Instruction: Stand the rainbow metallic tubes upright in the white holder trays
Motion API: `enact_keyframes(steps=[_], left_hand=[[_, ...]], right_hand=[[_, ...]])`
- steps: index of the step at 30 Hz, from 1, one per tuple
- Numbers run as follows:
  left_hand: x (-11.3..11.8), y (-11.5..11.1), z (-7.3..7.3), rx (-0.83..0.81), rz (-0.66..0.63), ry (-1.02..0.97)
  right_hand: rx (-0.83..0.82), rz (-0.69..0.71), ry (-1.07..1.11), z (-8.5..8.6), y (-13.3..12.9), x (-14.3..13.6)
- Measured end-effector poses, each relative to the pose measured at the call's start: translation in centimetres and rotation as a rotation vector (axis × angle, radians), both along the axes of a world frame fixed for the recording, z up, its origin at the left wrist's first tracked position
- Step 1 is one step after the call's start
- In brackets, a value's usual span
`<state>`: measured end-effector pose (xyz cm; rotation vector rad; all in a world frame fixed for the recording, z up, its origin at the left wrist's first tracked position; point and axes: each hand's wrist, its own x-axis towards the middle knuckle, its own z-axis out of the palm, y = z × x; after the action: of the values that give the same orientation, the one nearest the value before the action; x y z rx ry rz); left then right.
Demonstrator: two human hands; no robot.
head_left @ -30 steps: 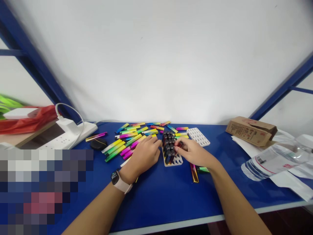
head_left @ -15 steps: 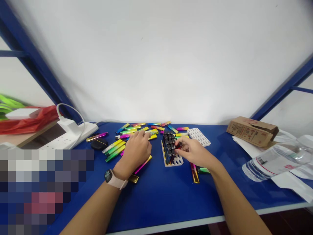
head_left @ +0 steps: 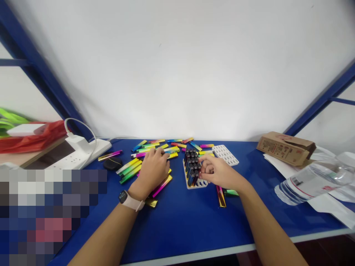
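Note:
A white holed tray (head_left: 203, 186) holds several slim, flat, black-topped sticks (head_left: 192, 162) standing upright in rows. My right hand (head_left: 217, 170) is at the tray's right side, thumb and fingertips closed on a dark stick (head_left: 199, 167) that stands among the others; the fingers partly cover it. My left hand (head_left: 155, 166), with a watch (head_left: 123, 197) on its wrist, is over a loose spread of shiny, rainbow-coloured sticks (head_left: 130, 170). Its fingers curl downward, and what they hold, if anything, is hidden.
Behind my right hand lies a second white holed tray (head_left: 226, 155). A carton (head_left: 285, 147), papers and a plastic bottle (head_left: 313, 183) are at the right. To the left are a black pouch (head_left: 112, 163) and a power strip (head_left: 72, 159) with a plugged-in charger. A wall stands behind.
My right hand has lowered the dark stick from a tilted hold into an upright place in the tray. My left hand has shifted slightly left over the loose sticks.

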<state>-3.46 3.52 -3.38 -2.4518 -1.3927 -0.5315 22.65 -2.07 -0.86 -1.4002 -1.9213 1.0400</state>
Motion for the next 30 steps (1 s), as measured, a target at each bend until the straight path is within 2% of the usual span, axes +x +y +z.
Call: enact_keyframes(steps=[6,18,30], left_hand=[[-0.09,0.13,-0.11,-0.030,-0.019,0.033],[0.03,0.14,-0.30,0.046,-0.023,0.168],[0.01,0.04,-0.12,0.020,-0.062,0.081]], right_hand=[[0.027,-0.003,-0.042,0.16,0.05,0.00],[0.163,0.037,-0.103,0.64,-0.29,0.42],[0.251,-0.121,-0.226,0.73,-0.02,0.09]])
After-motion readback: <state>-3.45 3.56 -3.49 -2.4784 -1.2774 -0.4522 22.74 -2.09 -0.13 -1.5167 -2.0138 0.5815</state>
